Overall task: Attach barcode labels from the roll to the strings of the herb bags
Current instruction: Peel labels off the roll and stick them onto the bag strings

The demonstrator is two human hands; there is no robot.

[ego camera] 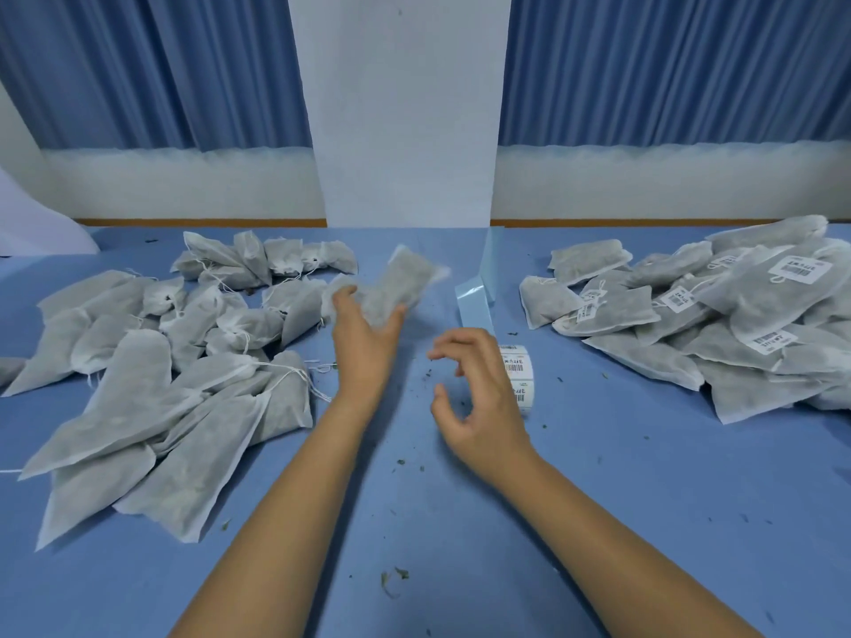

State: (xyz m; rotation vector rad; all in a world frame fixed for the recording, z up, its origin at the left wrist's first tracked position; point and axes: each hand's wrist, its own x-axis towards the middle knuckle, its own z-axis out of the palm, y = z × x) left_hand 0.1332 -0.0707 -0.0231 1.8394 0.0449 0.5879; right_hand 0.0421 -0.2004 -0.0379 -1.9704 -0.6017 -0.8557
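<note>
Left hand (364, 347): closed round the lower end of one herb bag (400, 287), thumb on one side, fingers on the other; bag lifted clear of the table (460, 522), tilted up and to the right, outline blurred. String of this bag: not made out.

Right hand (479, 407): hovering just above the table, fingers loosely curled and apart, thumb spread, nothing between them. No label on any fingertip, as far as can be told.

Label roll (518, 375): lying on the table just beyond the right hand and partly hidden by it, printed barcodes facing up. Pale backing strip (474, 299) trailing away from it toward the far edge.

Step, as judged: fresh bag taken up, label not yet peeled.

Risks, as judged:
- String tucked under the bag or tangled with a neighbour's; cause, loose white strings criss-crossed in the heap
- Label folded onto itself or stuck to the cloth instead of the string; cause, one-handed peeling while the other hand holds the bag aloft
- Roll pushed off or unwound; cause, free standing, nothing holding it
- Crumbs (391, 577) on the adhesive; cause, dried herb bits scattered over the working area

Containers and contents:
- Unlabelled pile (152, 375), left of the table: white mesh bags, grey-green herb fill showing through, strings bare
- Labelled pile (737, 324), right: same bags, several with barcode tags visible
- Held bag: same fill, evenly full
</note>
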